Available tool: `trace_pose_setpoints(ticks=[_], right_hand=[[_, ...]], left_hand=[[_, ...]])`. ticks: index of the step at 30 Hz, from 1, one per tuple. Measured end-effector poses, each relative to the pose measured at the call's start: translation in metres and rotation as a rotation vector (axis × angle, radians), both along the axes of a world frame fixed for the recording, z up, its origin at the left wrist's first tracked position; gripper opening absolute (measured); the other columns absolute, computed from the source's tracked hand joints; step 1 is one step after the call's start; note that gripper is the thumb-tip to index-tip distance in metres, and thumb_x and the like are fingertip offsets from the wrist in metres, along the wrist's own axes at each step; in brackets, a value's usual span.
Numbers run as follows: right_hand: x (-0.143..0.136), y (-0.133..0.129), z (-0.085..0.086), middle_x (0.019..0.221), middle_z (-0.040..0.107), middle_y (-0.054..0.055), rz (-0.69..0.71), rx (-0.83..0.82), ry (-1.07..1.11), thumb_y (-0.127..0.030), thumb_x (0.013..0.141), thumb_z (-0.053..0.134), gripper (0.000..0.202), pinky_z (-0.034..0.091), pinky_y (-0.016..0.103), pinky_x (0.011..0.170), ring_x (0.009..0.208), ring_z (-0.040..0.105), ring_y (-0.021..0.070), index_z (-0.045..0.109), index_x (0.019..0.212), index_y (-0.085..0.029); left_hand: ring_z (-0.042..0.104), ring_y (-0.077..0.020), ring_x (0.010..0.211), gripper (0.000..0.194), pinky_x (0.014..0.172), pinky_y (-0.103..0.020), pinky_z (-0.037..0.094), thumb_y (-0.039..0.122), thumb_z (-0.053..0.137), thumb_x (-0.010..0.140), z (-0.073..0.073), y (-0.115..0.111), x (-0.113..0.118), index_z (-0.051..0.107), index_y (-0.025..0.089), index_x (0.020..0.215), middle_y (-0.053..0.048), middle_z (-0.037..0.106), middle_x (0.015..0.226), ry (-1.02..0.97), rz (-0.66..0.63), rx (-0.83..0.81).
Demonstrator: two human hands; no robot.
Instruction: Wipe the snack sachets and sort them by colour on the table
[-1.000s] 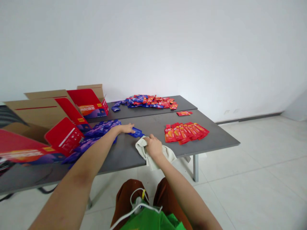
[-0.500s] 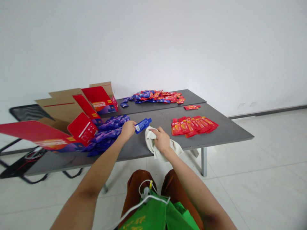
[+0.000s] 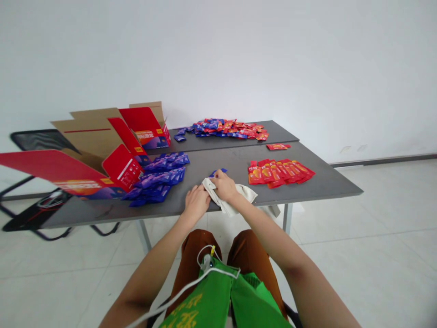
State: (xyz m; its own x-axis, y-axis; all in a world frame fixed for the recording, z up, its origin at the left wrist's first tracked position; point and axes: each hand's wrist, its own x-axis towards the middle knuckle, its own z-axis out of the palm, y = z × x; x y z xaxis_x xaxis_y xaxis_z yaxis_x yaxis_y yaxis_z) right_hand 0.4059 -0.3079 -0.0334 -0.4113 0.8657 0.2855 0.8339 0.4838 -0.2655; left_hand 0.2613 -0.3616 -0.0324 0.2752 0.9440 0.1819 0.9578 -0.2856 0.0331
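My right hand [image 3: 224,186] is closed on a white cloth [image 3: 246,193] near the table's front edge, pressing it over a blue pouch [image 3: 219,172]. Only the pouch's far end shows beyond the fingers; cloth and hands hide the rest. Close beside it, my left hand [image 3: 197,202] has its fingers curled at the near end of the pouch, against the cloth's edge. Left of my hands lie stacked rows of blue-purple pouches [image 3: 160,178]. To the right, a fanned row of red pouches [image 3: 278,172] lies flat.
Open red cartons [image 3: 123,171] with raised flaps stand on the left of the grey table [image 3: 327,187]. A mixed heap of blue and red pouches [image 3: 228,128] lies at the back. One red pouch [image 3: 277,146] lies apart. A black folding chair [image 3: 37,140] is behind the cartons.
My left hand has come nearer and to the right, against the cloth. The cloth in my right hand now covers most of the blue pouch, which was in plain sight before. The view has shifted slightly.
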Motion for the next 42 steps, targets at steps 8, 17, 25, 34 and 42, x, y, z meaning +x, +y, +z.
trace_pose_setpoints(ticks=[8,17,25,34,42], right_hand=[[0.006,0.021,-0.009,0.11,0.056,0.009,-0.288,-0.024,-0.079,-0.02,0.092,0.038,0.034,0.045,0.028,0.079,0.098,0.054,0.0204,0.062,0.115,-0.027],[0.002,0.015,-0.008,0.113,0.057,0.006,0.054,-0.028,-0.131,-0.024,0.087,0.047,0.035,0.044,0.027,0.082,0.099,0.057,0.0195,0.061,0.119,-0.03],[0.007,0.034,-0.004,0.112,0.059,0.006,-0.113,-0.075,-0.135,-0.025,0.09,0.043,0.032,0.045,0.027,0.078,0.096,0.06,0.0194,0.064,0.113,-0.031],[-0.007,0.025,-0.001,0.114,0.059,0.004,0.115,-0.045,-0.171,-0.025,0.087,0.049,0.034,0.043,0.025,0.08,0.097,0.06,0.0182,0.062,0.118,-0.031],[-0.01,0.033,0.001,0.111,0.06,0.009,-0.311,-0.059,-0.138,-0.021,0.09,0.042,0.036,0.045,0.028,0.078,0.093,0.062,0.02,0.063,0.118,-0.03]], left_hand=[[0.021,-0.0392,0.138,0.036,0.1,-0.075,0.012,0.031,0.039,0.092,0.017,-0.003,0.008,0.068,0.038,0.112,-0.009,0.048,0.137,0.064,0.25,-0.163],[0.016,-0.0336,0.142,0.068,0.108,-0.06,0.023,0.006,0.047,0.077,0.008,0.023,-0.044,0.05,0.045,0.132,0.0,0.022,0.156,0.041,-0.092,-0.491],[0.029,-0.0317,0.135,0.083,0.107,-0.053,0.027,0.004,0.051,0.07,0.018,0.021,-0.047,0.037,0.048,0.139,-0.001,0.02,0.156,0.14,-0.139,-0.498],[0.023,-0.0343,0.136,0.08,0.107,-0.055,0.024,0.01,0.055,0.07,0.017,0.021,-0.047,0.037,0.045,0.14,-0.004,0.023,0.153,0.202,-0.121,-0.522],[0.032,-0.0319,0.13,0.081,0.107,-0.052,0.024,0.008,0.052,0.07,0.008,0.016,-0.056,0.037,0.045,0.14,-0.002,0.027,0.152,0.05,-0.169,-0.376]])
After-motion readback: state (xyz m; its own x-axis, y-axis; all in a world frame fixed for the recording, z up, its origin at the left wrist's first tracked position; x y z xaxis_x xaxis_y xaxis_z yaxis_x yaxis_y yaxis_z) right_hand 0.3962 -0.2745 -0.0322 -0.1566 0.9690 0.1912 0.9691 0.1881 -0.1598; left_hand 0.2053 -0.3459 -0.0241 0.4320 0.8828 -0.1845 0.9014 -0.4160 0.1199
